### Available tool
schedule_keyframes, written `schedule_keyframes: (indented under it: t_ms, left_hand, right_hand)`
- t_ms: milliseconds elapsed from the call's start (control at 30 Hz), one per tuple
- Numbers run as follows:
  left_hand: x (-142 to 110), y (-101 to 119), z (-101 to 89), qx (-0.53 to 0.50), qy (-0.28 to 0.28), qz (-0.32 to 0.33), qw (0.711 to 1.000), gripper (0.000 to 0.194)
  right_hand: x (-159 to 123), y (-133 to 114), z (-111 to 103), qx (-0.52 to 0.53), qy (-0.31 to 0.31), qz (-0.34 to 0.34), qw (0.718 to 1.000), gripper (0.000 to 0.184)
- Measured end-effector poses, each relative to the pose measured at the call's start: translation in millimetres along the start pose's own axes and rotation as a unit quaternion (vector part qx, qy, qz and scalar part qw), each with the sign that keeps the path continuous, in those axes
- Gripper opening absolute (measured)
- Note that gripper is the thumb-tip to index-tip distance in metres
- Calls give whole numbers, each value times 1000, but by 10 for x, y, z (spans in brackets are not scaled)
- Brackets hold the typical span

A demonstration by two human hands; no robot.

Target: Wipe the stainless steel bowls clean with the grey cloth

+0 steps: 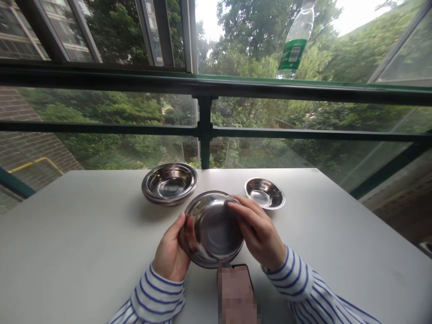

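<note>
A shiny stainless steel bowl (216, 231) is held up, tilted, above the table in front of me. My left hand (172, 252) grips its left rim, thumb on the near side and the other fingers mostly hidden behind the metal. At the bowl's upper right edge, my right hand (258, 229) pinches a small grey wad (232, 200), perhaps a cloth or scouring pad, and presses it on the metal. Most of that wad is covered by the fingers.
Several nested steel bowls (169, 182) stand at the back left of the white table (84, 252). A smaller steel bowl (265, 193) sits at the back right. A phone (249, 276) lies near me, partly blurred. Behind runs a dark railing (135, 83) bearing a plastic bottle (293, 51).
</note>
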State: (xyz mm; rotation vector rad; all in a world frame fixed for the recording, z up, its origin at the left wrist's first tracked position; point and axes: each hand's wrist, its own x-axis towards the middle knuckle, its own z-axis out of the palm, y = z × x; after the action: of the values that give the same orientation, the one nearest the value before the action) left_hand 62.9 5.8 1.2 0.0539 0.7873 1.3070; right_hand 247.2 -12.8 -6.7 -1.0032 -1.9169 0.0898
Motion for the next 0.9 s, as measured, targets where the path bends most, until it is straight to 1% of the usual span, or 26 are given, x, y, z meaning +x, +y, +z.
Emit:
schedule_keyframes:
  t_ms: [67, 233, 300, 400, 433, 567, 600, 667, 733, 800, 900]
  left_hand:
    - [6, 5, -7, -4, 6, 3, 1000, 19]
    - [64, 87, -26, -21, 4, 43, 999, 23]
    - [86, 94, -40, -23, -4, 38, 999, 23]
    - [98, 79, -54, -29, -5, 30, 999, 22]
    - [97, 76, -55, -33, -3, 33, 999, 22]
    - [82, 90, -43, -38, -15, 36, 998, 27]
    - [78, 94, -38, -37, -20, 35, 999, 28]
    - [71, 96, -31, -36, -24, 37, 998, 29]
    - [70, 92, -28, -36, -17, 46, 998, 29]
    - [76, 88, -32, -37, -8, 50, 998, 29]
    - [86, 87, -38, -30, -11, 36, 999, 31]
  right_hand:
    - [5, -28, 5, 0, 0, -7, 1000, 37]
    - [-44, -39, 43, -14, -14, -48, 999, 41]
    - [-58, -27, 52, -23, -17, -56, 998, 42]
    - [-72, -48, 77, -33, 6, -55, 998, 40]
    - [-79, -70, 92, -41, 6, -63, 997, 40]
    - [-103, -172, 154, -104, -31, -160, 981, 32]
    - [-104, -178, 158, -118, -30, -176, 977, 31]
    - [-101, -160, 149, -138, -8, -169, 976, 30]
    - [-97, -134, 136, -151, 17, -135, 979, 31]
    - [-100, -145, 145, -158, 22, -122, 980, 31]
    - [-108, -233, 195, -160, -9, -176, 971, 28]
